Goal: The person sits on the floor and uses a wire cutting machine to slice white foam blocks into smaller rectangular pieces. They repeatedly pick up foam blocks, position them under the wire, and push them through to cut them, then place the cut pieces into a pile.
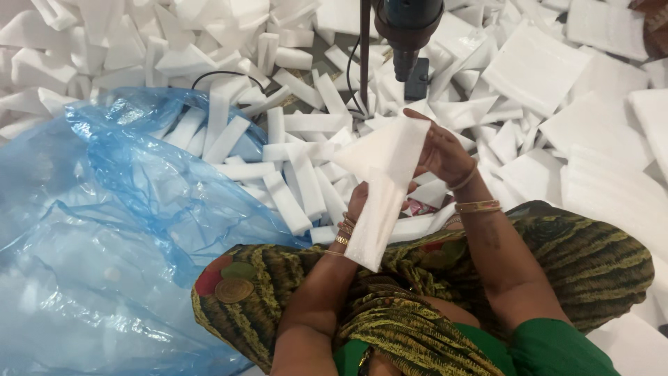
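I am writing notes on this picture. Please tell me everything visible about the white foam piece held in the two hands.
The white foam piece looks soft and thin, like sheet foam, bent or folded into a wide upper part and a narrow lower strip. It is held above the lap, tilted. The right hand grips its upper edge; the left hand holds it from behind, mostly hidden. Similar foam strips lie behind it.

We wear a green blouse with short sleeves under a draped cloth striped olive and black, gold bangles circling the left hand wrist and right hand wrist.
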